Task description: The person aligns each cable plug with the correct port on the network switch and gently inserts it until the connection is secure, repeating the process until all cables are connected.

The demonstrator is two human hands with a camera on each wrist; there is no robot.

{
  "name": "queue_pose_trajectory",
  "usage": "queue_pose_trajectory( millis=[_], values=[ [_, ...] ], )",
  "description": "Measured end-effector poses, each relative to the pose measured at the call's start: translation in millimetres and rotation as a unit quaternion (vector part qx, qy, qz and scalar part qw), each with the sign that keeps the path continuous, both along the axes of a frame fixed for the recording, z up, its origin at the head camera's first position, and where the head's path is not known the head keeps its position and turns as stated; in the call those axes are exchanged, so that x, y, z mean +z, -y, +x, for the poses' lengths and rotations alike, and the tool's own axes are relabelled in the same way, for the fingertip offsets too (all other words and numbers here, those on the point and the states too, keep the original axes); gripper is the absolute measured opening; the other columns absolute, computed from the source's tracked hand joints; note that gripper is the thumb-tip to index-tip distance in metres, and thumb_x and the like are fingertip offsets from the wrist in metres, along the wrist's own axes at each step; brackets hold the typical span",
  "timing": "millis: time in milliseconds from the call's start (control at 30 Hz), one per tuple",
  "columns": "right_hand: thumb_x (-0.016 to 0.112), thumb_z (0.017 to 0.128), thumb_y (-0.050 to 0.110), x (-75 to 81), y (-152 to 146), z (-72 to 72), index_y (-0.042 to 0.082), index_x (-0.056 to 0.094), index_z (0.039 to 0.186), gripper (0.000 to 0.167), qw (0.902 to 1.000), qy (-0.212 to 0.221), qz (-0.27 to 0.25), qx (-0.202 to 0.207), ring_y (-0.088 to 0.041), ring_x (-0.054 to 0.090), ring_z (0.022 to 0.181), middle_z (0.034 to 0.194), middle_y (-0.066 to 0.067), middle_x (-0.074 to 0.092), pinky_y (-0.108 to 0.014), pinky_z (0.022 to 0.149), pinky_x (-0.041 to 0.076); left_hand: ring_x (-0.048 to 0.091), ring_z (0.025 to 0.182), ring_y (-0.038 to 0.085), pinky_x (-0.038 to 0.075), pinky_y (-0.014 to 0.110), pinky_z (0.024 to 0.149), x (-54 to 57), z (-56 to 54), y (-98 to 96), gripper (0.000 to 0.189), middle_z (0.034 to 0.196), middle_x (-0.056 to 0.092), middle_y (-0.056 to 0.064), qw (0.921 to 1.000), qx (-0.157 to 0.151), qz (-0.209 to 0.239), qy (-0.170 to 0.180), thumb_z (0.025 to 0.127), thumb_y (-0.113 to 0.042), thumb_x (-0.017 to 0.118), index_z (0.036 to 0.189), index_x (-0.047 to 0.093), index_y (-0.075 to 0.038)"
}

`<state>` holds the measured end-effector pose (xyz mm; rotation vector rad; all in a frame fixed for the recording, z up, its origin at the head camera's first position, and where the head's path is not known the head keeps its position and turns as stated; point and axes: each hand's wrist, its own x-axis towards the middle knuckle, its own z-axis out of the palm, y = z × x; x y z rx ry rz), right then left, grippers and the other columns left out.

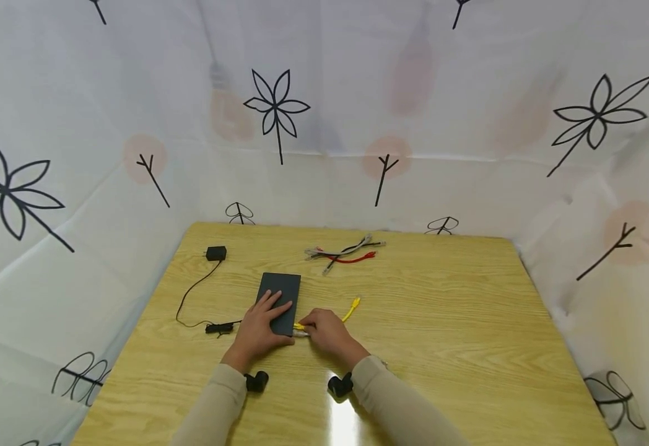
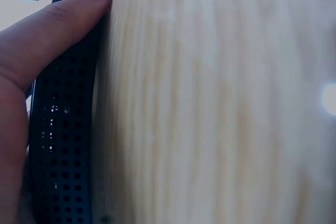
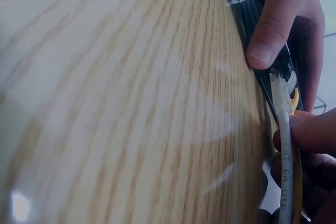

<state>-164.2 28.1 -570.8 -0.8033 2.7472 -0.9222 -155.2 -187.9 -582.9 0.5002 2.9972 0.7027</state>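
A flat black network switch [image 1: 284,284] lies on the table. My left hand [image 1: 259,327] rests on it, fingers spread over the top and thumb against its near, vented side [image 2: 65,129]. At the switch's right end my right hand [image 1: 329,334] pinches a yellow network cable [image 1: 352,308] close to its plug; the cable's other end sticks out beyond the hand. A white network cable [image 3: 285,166], printed CAT 6A UTP, runs into a port beside the yellow one and passes along the right fingertips.
Grey, black and red network cables [image 1: 347,255] lie in a loose pile towards the back. A black power adapter [image 1: 215,253] stands at the back left, its thin cord leading to a bundled section [image 1: 220,327] left of the switch. Patterned white cloth [image 1: 324,124] surrounds the table.
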Motion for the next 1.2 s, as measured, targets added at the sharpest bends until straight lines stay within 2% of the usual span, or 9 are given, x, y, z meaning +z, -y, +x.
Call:
queue_pose_trajectory(
  millis=[200,400,667,933,1200],
  values=[
    [0.059,0.096,0.014,-3.7,-1,2.8,0.013,0.075,0.111,0.022,1.0000,0.001,0.002,0.005,-0.015,0.065,0.089,0.098,-0.001,0.068,-0.030,0.079,0.054,0.019,0.150,0.029,0.026,0.061,0.114,0.1,2.9,0.7,0.086,0.158,0.032,0.000,0.9998,0.004,0.022,0.003,0.068,-0.059,0.080,0.143,0.049,-0.032],
    [0.057,0.097,0.018,-3.3,-4,5.0,0.014,0.073,0.114,0.023,0.9998,0.009,0.015,0.008,-0.014,0.063,0.089,0.100,0.000,0.066,-0.030,0.078,0.052,0.019,0.150,0.027,0.026,0.060,0.114,-2.5,3.5,0.3,0.086,0.159,0.031,-0.002,0.9998,0.004,0.020,0.005,0.068,-0.060,0.079,0.144,0.048,-0.033],
    [0.057,0.098,0.020,-6.1,-12,3.3,0.015,0.074,0.111,0.022,0.9999,-0.002,0.001,0.010,-0.013,0.064,0.090,0.100,0.001,0.067,-0.030,0.080,0.053,0.018,0.150,0.028,0.025,0.060,0.114,-0.6,5.2,-0.8,0.087,0.159,0.031,-0.002,0.9997,0.008,0.020,0.009,0.068,-0.060,0.079,0.144,0.048,-0.033],
    [0.057,0.098,0.018,2.0,-23,-2.3,0.012,0.075,0.108,0.022,0.9998,-0.010,0.010,0.014,-0.016,0.065,0.091,0.099,-0.001,0.067,-0.032,0.081,0.054,0.019,0.150,0.027,0.026,0.060,0.114,1.0,6.4,-1.0,0.086,0.158,0.032,-0.002,0.9997,0.011,0.020,0.003,0.067,-0.058,0.081,0.143,0.049,-0.032],
    [0.054,0.098,0.018,8.3,-32,-16.0,0.010,0.074,0.110,0.025,0.9992,-0.032,0.016,0.019,-0.015,0.063,0.086,0.097,-0.002,0.067,-0.031,0.078,0.054,0.018,0.151,0.027,0.026,0.060,0.114,1.8,2.8,-1.4,0.087,0.159,0.031,-0.002,0.9998,0.006,0.017,0.001,0.068,-0.060,0.079,0.144,0.048,-0.033]
  ],
)
